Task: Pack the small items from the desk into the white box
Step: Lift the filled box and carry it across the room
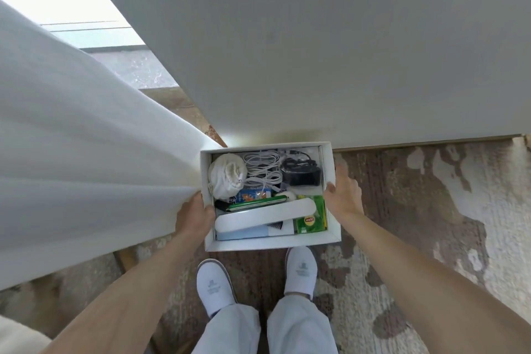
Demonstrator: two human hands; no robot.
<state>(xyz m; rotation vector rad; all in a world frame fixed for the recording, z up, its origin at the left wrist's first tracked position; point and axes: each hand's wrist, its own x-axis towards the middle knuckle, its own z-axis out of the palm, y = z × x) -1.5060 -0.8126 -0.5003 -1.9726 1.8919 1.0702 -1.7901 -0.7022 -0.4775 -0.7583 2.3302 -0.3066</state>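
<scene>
Packing looks about done: the white box is full of small items, held between both hands just beyond the slippers and close to the wall. The left hand grasps its left side, and the right hand grasps its right side, thumb over the rim. Keep it level, since the long white case lies on top and could slide.

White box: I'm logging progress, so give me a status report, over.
Left hand and right hand grip the white box by its side walls. Packed inside: cables, green tea box, cloth. Curtain hangs close on the left.
</scene>
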